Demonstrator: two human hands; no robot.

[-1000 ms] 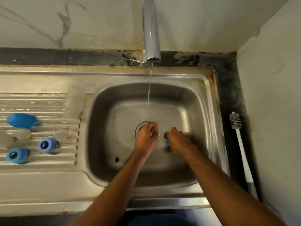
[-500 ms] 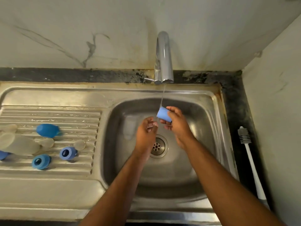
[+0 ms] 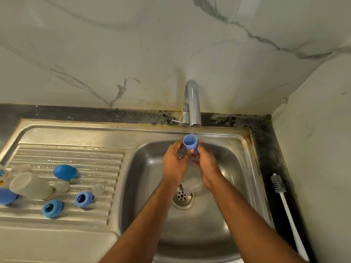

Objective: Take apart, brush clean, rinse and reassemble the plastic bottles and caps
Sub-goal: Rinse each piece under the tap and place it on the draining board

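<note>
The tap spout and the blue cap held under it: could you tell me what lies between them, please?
In the head view, only a thin stream of water spans the gap from the tap spout to the blue cap.

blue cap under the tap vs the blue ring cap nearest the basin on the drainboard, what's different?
The held blue cap is a plain cup, mouth up under the trickle, gripped by both the left hand and right hand. The ring cap lies untouched on its side, dark hole showing, collar flared. Both are blue plastic.

A home kitchen: steel sink [image 3: 245, 160] with ribbed drainboard [image 3: 66, 160] (stained), tap [image 3: 191, 103], marble-look wall
</note>
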